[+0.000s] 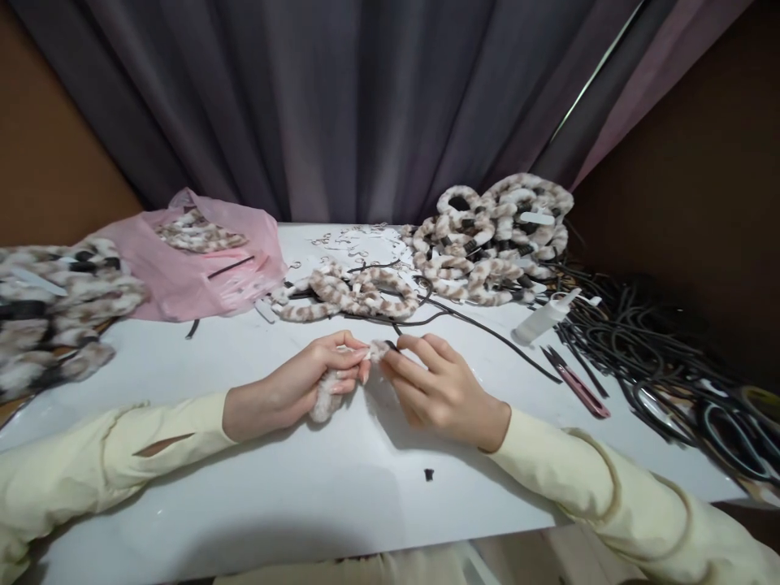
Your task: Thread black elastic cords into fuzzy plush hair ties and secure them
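Between both hands, over the white table (pixel 292 487), is a fluffy white and brown fur strip (pixel 327 398). My left hand (pixel 305 378) is closed around it, thumb and forefinger pinching near one end, and part of the strip hangs below the fingers. My right hand (pixel 439 390) pinches the other end, where a small dark piece (pixel 390 345) shows at the fingertips. The right fingers partly hide that end. A small black scrap (pixel 429 474) lies on the table below the right hand.
Fur rings (pixel 493 236) are heaped at the back right, with more fur pieces (pixel 61 309) at the left. A pink bag (pixel 183 276) stands back left. Thread snips (pixel 576 383), a glue bottle (pixel 545 318) and tangled black cords (pixel 646 349) lie right. Fur loops (pixel 359 292) lie ahead.
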`<action>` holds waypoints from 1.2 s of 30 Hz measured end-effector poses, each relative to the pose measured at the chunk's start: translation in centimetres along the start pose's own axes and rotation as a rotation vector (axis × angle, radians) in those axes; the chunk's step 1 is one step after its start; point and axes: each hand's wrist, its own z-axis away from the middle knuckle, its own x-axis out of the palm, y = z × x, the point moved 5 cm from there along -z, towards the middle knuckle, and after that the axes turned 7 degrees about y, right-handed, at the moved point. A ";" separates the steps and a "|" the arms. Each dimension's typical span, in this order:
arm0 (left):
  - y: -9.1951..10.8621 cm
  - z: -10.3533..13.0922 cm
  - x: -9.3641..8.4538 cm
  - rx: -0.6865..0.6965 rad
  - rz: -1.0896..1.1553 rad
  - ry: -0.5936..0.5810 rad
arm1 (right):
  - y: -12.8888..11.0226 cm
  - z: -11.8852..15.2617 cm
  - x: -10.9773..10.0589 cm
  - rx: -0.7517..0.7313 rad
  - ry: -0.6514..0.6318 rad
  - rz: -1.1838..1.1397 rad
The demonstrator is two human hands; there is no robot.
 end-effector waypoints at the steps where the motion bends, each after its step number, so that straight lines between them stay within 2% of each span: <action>1: -0.1 -0.1 -0.1 -0.034 0.046 0.006 | 0.5 0.1 0.2 0.047 -0.016 0.042; 4: -0.4 -0.4 -0.2 -0.110 0.141 0.038 | 1.8 0.2 -0.1 0.206 0.035 0.090; 7: -0.6 -0.6 -0.3 -0.162 0.215 0.057 | 1.6 0.0 -0.4 0.218 0.073 -0.124; 10: -0.5 -0.7 -0.5 -0.219 0.304 0.046 | 0.6 0.0 0.2 0.213 -0.042 -0.341; 13: 0.0 -0.7 -0.6 -0.257 0.383 0.028 | 0.4 0.4 1.2 0.302 -0.179 -0.405; 19: 1.0 -0.3 -0.5 -0.284 0.468 0.072 | 0.8 0.9 2.5 0.566 -0.365 -0.669; 23: 1.3 -0.2 -0.4 -0.249 0.435 0.085 | 1.2 0.7 2.9 0.797 -0.375 -0.962; 27: 1.6 -0.4 -0.2 -0.142 0.333 0.050 | 1.6 0.5 3.3 1.028 -0.290 -1.308; 30: 1.8 -0.3 0.0 -0.007 0.172 0.035 | 1.5 0.6 3.9 1.146 -0.306 -1.499; 33: 1.7 0.0 0.0 0.135 -0.126 0.064 | 1.7 0.8 4.1 1.230 -0.316 -1.512; 36: 1.7 0.4 -0.2 0.360 -0.537 0.109 | 1.8 1.0 3.9 1.267 -0.384 -1.440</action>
